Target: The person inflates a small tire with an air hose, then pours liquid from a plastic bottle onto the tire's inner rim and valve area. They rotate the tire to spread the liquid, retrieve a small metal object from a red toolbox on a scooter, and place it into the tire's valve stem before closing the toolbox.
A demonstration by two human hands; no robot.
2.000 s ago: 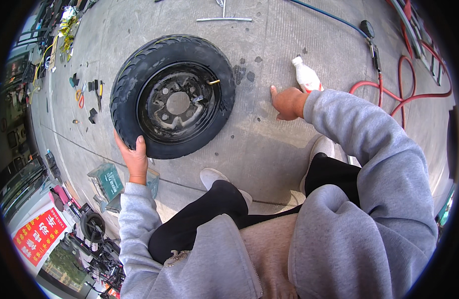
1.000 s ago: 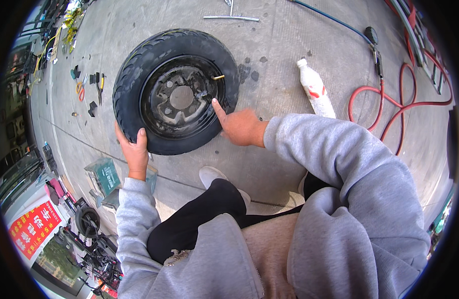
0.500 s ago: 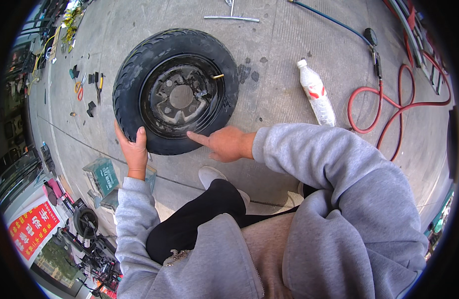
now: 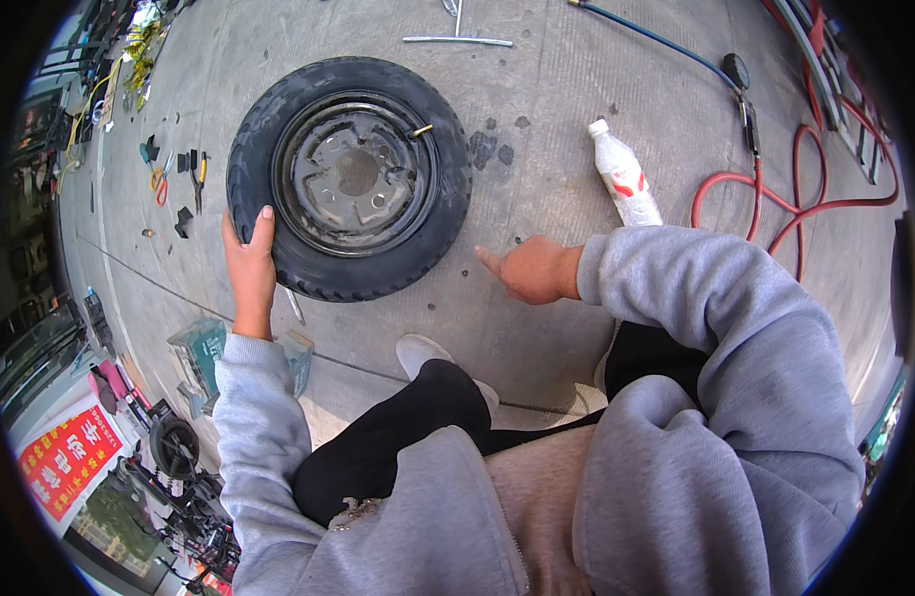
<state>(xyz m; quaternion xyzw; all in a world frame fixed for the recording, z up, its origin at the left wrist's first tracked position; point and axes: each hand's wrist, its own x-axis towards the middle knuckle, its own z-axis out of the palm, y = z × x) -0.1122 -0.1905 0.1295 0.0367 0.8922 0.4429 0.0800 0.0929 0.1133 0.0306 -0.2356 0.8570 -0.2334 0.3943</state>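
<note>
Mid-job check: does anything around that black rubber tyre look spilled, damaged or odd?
Mildly, yes: dark blotches mark the grey concrete floor just right of the black rubber tyre; spill or old stain, I can't tell. The round dark metal rim inside it looks scuffed and grimy.

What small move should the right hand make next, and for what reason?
I would probably bring the right hand onto the near-right edge of the tyre. Only the left hand is on it, at its near-left edge, while the right one appears empty and is just off the tyre. Holding both sides would likely steady it better.
</note>
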